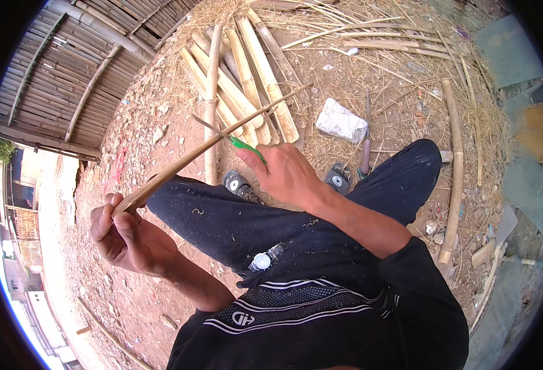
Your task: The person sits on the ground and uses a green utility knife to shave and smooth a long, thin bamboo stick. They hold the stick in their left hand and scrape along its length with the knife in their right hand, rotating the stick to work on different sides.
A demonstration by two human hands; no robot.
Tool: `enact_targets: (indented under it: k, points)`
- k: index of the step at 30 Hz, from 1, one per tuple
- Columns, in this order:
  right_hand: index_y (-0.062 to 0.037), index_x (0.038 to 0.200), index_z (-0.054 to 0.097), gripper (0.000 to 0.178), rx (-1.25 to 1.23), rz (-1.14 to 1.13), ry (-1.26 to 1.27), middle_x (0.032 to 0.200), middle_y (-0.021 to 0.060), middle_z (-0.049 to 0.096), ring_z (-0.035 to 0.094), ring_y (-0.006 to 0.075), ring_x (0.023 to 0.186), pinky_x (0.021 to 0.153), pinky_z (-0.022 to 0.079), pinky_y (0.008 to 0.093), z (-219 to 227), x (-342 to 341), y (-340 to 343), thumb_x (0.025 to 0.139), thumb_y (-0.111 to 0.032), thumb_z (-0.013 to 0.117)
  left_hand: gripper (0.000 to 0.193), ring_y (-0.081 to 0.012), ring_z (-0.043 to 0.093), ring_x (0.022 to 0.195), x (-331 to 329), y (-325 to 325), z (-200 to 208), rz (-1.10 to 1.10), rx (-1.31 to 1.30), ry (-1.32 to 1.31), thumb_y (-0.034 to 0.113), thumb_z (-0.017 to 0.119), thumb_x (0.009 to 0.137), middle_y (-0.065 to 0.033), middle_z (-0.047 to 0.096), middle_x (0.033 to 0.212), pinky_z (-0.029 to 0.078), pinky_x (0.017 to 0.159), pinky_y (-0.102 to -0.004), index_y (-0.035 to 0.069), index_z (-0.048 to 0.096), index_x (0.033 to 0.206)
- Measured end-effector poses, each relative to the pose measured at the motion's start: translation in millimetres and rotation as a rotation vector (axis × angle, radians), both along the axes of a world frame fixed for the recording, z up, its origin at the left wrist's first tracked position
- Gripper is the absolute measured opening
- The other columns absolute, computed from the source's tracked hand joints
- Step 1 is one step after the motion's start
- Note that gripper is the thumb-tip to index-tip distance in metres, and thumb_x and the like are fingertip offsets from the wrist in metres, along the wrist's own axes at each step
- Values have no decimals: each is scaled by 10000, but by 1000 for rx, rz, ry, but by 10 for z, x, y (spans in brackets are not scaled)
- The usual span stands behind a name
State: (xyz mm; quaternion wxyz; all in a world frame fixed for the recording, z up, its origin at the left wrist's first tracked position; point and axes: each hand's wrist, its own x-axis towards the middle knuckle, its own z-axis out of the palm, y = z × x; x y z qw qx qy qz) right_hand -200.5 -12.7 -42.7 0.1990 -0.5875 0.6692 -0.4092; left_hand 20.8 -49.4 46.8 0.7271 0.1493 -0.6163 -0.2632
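Observation:
My left hand (129, 240) is closed around the thick near end of a long bamboo strip (182, 161). The strip slants up and away to the right, narrowing toward its far end. My right hand (290, 176) grips a knife by its green handle (248, 149). The knife's thin blade (207, 124) points up and left and crosses the strip near its middle; whether its edge bites into the strip cannot be made out. Both hands are raised above my dark trousers (222, 213), which carry small shavings. A wristwatch (264, 260) lies on my lap.
Several split bamboo lengths (260, 58) lie ahead, beside a bamboo pole (211, 111). A whitish block (341, 120) and a tool with a brownish handle (365, 155) are near my right foot. Another pole (453, 172) lies at right. A slatted bamboo wall (68, 68) stands at far left.

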Motion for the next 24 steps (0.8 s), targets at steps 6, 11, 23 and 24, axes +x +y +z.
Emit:
enact_targets:
  k: [6,11,23,24]
  points:
    - [59,630,576,700,397,-77,-136,433,181,446,483,294,410,501,433,454,-287,-360,-73,969,-512,354,190,-211,580,939,-46,-12,-1,12,-71,-49,96,625,873,-133,599,978,464,853,-331,1,604,1037]
    - [43,645,595,644,-25,-4,-46,422,149,461,460,270,369,450,415,422,-147,-239,-85,972,-473,392,174,-212,612,915,-61,-56,54,-46,-134,-110,106,559,919,-171,602,1063,538,714,-318,9,581,1061]
    - [93,894,622,709,400,-346,108,814,290,626,634,379,826,747,484,461,-1802,-1139,7,967,-532,295,103,-157,585,733,-150,-79,139,88,14,62,56,654,843,-129,621,875,489,598,-253,3,637,929]
    - [93,929,613,704,360,-361,74,838,288,628,630,389,848,756,474,465,-1698,-1140,64,970,-529,287,108,-154,581,737,-154,-32,98,98,47,78,60,652,845,-129,617,876,488,600,-255,3,635,935]
